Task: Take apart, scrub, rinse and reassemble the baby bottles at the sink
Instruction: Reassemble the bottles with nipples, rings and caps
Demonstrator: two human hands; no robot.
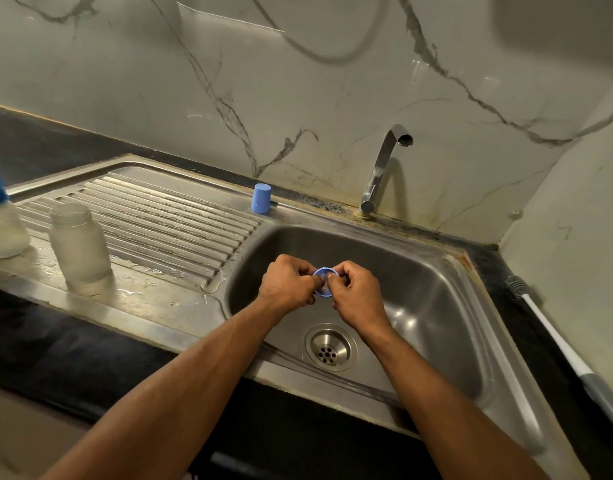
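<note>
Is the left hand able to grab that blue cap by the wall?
Probably not right now: the left hand is busy pinching the blue ring. Nothing blocks the way to the blue cap.

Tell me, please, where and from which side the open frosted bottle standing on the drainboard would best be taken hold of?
Probably round the straight body of the frosted bottle, just below the narrower threaded neck, fingers wrapping from its right, sink-facing side. It stands upright with its mouth open, and another bottle stands close on its left.

Dim warm light from above, glare on sink (436, 306) basin and tap (384, 168), wide-angle bowing at edges, top right corner smeared dark.
</note>
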